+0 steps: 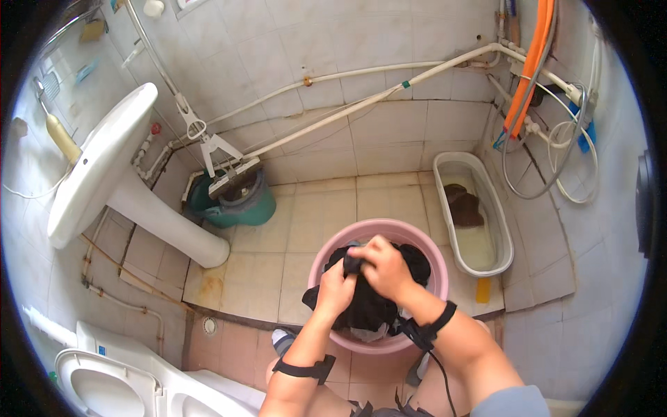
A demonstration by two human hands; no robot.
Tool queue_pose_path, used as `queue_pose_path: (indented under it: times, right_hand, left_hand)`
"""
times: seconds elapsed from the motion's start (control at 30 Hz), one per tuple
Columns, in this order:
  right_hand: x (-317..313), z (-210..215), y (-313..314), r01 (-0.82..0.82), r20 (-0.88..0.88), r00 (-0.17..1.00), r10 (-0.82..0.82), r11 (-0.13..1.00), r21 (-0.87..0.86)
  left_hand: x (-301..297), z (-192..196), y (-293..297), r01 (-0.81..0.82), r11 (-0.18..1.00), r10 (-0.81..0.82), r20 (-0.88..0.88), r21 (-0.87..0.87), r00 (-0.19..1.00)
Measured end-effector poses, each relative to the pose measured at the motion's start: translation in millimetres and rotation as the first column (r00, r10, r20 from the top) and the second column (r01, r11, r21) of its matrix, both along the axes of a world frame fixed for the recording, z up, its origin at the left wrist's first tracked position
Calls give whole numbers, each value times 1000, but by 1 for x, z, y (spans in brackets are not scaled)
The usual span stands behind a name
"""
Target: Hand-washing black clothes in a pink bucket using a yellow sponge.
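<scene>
A pink basin (321,258) stands on the floor before me, heaped with dark wet-looking cloth. Over it, my left hand (336,289) is closed on a bunched black garment (367,306), thumb side up. My right hand (384,269) pinches the same garment just beside it, so both hands meet at one gathered fold. The rest of the garment hangs down into the basin, and one end lies over the left rim. A piece of light grey cloth (370,335) shows at the near side. Which kind of garment it is cannot be made out.
Right of the basin, a white tub (509,258) holds liquid and a brown cloth (464,206). A green mop bucket (262,203) with a mop stands at the back left, by a pedestal sink (167,226). The toilet (111,389) is near left. Hoses (529,69) hang at right.
</scene>
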State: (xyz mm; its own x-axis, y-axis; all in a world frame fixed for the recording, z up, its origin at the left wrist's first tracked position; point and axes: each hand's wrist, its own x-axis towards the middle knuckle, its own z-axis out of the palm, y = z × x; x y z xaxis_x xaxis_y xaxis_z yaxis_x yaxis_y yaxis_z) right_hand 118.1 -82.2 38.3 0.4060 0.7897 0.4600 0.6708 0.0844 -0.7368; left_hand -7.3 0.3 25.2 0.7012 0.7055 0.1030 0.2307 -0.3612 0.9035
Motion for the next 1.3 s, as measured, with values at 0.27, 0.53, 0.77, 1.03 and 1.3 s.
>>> queue_pose_path:
  times: [0.27,0.53,0.77,1.03,1.3]
  right_hand:
    - [21,-17,1,-47,34,998,49,997,-64]
    - [52,8,-18,-517,-898,353,263,854,47]
    - [51,-15,-9,-492,-790,518,328,870,39]
    - [59,-31,-1,-318,-545,818,183,934,-164]
    - [-13,6,-7,-248,-39,968,248,969,12]
  left_hand:
    - [-14,-21,24,143,936,-123,82,-322,989]
    - [-20,-8,26,218,841,-203,85,-495,976]
    - [-13,-1,19,260,645,-134,230,-718,964]
    - [-9,-11,15,39,856,87,217,-516,972]
    - [-9,-48,28,-31,976,64,144,-217,988]
